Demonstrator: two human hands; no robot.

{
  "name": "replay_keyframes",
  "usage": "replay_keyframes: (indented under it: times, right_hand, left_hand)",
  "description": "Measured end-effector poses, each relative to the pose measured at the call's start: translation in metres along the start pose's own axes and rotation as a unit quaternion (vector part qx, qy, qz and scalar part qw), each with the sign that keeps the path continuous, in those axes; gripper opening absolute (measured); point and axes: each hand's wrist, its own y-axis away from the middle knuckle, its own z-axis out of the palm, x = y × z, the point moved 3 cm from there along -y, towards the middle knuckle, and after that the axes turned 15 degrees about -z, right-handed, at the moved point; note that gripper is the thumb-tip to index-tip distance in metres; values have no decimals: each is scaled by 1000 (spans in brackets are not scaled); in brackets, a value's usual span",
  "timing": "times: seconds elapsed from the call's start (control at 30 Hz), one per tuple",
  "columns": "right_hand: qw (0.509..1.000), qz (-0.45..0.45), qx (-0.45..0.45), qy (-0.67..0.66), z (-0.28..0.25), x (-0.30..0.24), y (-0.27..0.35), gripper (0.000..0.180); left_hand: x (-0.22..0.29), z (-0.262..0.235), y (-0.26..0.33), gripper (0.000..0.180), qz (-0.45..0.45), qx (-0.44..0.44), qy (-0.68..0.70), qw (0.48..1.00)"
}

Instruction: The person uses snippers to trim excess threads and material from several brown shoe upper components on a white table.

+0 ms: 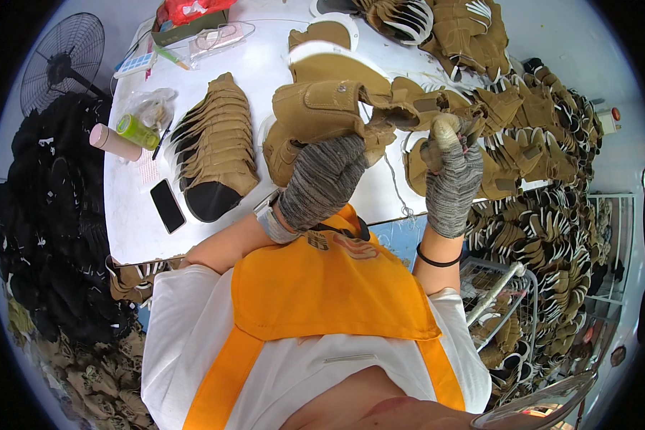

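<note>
My left hand [324,175], in a grey knitted glove, is closed on a tan shoe upper [315,111] with a flap and a small metal stud. The upper is held above the white table and stretches toward my right hand [451,175]. That hand, in a matching glove with pale fingertips, is closed beside the upper's right end. What it pinches is hidden among the tan pieces around it. More tan uppers [498,183] lie just right of it. Behind the held upper rests another tan piece with a white edge [337,66].
A row of stacked tan uppers [222,136] lies on the left of the table [140,229], near a phone [167,206], a pink bottle [115,142] and a green bottle [137,132]. Piles of uppers [537,236] crowd the right side. A fan [63,68] stands far left.
</note>
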Motion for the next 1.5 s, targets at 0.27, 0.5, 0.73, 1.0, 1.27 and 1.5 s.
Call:
replay_keyframes:
  times: [0.27, 0.5, 0.73, 1.0, 1.27, 1.5]
  right_hand:
    - [922, -189, -227, 248, 12, 3, 23, 40]
    - [842, -301, -252, 371, 28, -7, 20, 24]
    - [834, -286, -272, 386, 27, 12, 16, 13]
    - [910, -242, -232, 245, 20, 22, 13, 17]
    - [876, -232, -282, 315, 20, 23, 17, 26]
    - [864, -286, -279, 307, 23, 24, 15, 21]
  left_hand:
    - [0, -1, -1, 35, 0, 37, 22, 999]
    - [4, -9, -9, 33, 0, 60, 17, 998]
    - [3, -7, -10, 30, 6, 51, 18, 999]
    - [-6, 1, -8, 28, 17, 71, 46, 996]
    - [-3, -1, -14, 28, -25, 35, 86, 995]
    - [-5, 2, -11, 33, -48, -5, 115, 992]
